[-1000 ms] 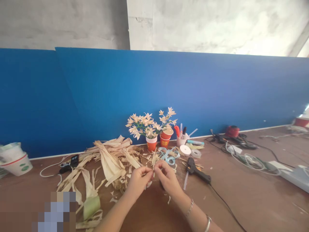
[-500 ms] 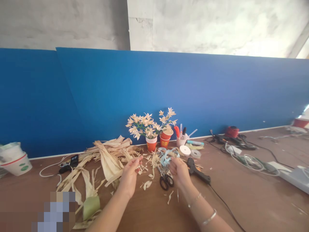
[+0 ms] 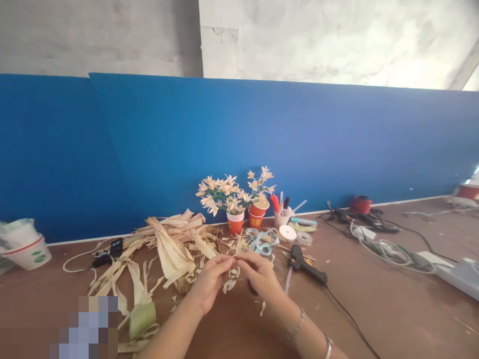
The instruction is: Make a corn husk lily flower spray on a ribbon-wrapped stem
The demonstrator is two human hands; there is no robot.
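My left hand (image 3: pixel 210 282) and my right hand (image 3: pixel 261 275) meet fingertip to fingertip above the table, both closed in a pinch. Whatever lies between the fingers is too small to make out. Just below them are cream husk scraps (image 3: pixel 229 285). Scissors (image 3: pixel 252 287) are mostly hidden behind my right hand. Left of my left hand spreads a pile of dried husks (image 3: pixel 170 249). A black glue gun (image 3: pixel 309 265) lies to the right of my right hand, and pale blue ribbon (image 3: pixel 264 241) curls behind it.
Pale husk flowers (image 3: pixel 226 189) stand in red paper cups (image 3: pixel 235 225) against the blue partition (image 3: pixel 168 134). Close by are a pen cup (image 3: pixel 281 219) and tape rolls (image 3: pixel 287 233). Cables (image 3: pixel 392 252) and a power strip (image 3: pixel 460 279) lie right; a white bucket (image 3: pixel 28 252) stands left.
My hands were apart and have come together, the right one moving left and the left one slightly right. The right hand now covers most of the scissors.
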